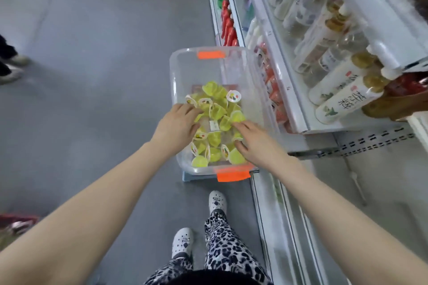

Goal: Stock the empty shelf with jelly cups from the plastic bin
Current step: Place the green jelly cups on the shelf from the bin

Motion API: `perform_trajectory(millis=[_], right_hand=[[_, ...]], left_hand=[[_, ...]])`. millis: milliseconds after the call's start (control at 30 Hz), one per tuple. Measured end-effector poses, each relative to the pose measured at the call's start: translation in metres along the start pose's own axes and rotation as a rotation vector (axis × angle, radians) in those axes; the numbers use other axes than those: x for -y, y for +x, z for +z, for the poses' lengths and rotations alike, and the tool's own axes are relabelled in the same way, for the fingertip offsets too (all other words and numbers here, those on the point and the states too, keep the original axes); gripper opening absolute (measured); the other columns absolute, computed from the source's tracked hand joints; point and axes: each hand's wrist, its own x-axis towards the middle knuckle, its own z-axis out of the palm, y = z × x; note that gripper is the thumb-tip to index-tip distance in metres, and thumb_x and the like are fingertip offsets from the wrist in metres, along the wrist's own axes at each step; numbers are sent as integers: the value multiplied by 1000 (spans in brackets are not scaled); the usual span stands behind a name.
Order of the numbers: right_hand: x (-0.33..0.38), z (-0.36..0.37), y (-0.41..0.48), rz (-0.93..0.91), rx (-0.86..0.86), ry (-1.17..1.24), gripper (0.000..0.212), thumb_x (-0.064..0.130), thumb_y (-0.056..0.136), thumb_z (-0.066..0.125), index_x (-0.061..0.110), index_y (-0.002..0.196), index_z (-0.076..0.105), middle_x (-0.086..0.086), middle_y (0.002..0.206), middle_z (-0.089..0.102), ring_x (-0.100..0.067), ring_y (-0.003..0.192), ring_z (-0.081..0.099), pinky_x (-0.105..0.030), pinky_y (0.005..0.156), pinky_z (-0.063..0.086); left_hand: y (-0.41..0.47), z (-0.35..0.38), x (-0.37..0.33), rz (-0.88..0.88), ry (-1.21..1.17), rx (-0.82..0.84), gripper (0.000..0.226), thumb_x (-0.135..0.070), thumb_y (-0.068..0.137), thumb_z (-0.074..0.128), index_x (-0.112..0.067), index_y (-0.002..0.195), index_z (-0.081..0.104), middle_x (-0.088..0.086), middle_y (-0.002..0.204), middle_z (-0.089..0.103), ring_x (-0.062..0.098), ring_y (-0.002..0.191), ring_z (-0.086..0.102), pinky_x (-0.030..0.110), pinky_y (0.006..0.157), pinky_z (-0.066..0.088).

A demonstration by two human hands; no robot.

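Bin: a clear plastic bin (173,76) with an orange latch (232,174) at the near end and another (211,54) at the far end. It sits low by the foot of the shelving, on a pale blue base (192,176) whose edge shows under its near end.
Jelly cups: a loose heap of yellow-green jelly cups (215,111) lies in the bottom of the bin, some on their sides and some with their printed lids up. Most are gathered in the near half.
Left hand: the left hand (176,122) reaches into the bin from the left, palm down. Its fingers (193,110) are bent with the tips in among the cups. I cannot tell whether they are gripping one.
Right hand: the right hand (257,143) is in the bin's near right side. Its fingers (243,125) are spread over the cups and the thumb touches the heap. I cannot tell whether any cup is pinched.
Empty shelf: a bare white shelf (375,169) with a perforated strip along it lies to the right of the bin, below the stocked rows.
Stocked shelves: tall white and clear bottles (342,76) with gold caps fill the upper right. Red bottles (228,23) stand farther along.
Floor: grey floor (92,53).
Person: white clogs (217,200) and leopard-print trousers (222,250) show below the arms.
Left edge: another person's shoes (14,62), blurred.
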Motion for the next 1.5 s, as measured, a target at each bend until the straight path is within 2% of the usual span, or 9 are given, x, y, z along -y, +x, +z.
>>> perform_trajectory(millis=[200,367,567,733,933,1067,1167,1400,1500], right_hand=[[-13,58,87,107,365,-17,58,33,94,54,15,146,36,-18,137,52,-37,124,49,-44,99,44],[-18,96,120,174,475,90,52,34,96,51,11,142,41,-18,130,60,-36,117,57,-40,93,47],[-20,116,126,243,366,200,40,31,87,64,12,121,56,-14,103,69,-35,99,63,-35,75,45],[-22,92,128,254,345,231,41,37,77,73,20,110,56,-9,102,68,-32,92,62,-34,70,43],[-40,21,131,136,65,142,49,29,81,69,16,123,49,-11,119,56,-35,106,57,-36,80,40],[-56,-17,142,96,-138,154,48,23,81,65,12,125,48,-14,116,53,-35,98,57,-34,77,40],[-68,-26,150,14,-185,81,50,24,82,65,9,127,48,-15,114,52,-34,97,56,-35,77,41],[-78,-17,154,-46,-314,108,49,23,81,69,8,125,52,-12,110,55,-28,94,57,-32,78,44],[-78,-16,155,-42,-339,133,48,23,82,69,7,124,53,-11,109,56,-27,93,58,-31,76,45]], left_hand=[[-1,30,18,27,28,-69,28,-12,81,62,-9,108,70,7,102,66,32,99,58,41,92,49],[0,35,21,33,17,-110,28,-9,84,59,-10,110,70,6,103,65,31,101,57,40,94,47],[-1,37,21,32,15,-139,23,-7,86,60,-9,106,70,8,102,65,32,101,56,40,96,45],[4,32,17,31,87,-114,31,-4,76,64,-9,106,69,7,100,65,33,99,58,39,97,43],[41,41,-5,-43,149,85,44,-2,67,75,-15,109,67,4,104,63,28,91,58,34,68,49],[82,69,-10,-250,133,307,50,-12,85,67,-15,131,47,5,130,48,27,118,46,35,89,46],[108,99,-1,-253,151,381,63,-10,84,67,-14,140,39,8,139,42,30,125,41,39,101,44],[137,143,24,-204,166,443,67,-12,91,60,-18,150,28,6,152,32,29,137,30,41,108,38],[139,153,25,-216,184,469,73,-32,91,62,-26,152,23,7,146,36,31,134,31,42,106,39]])
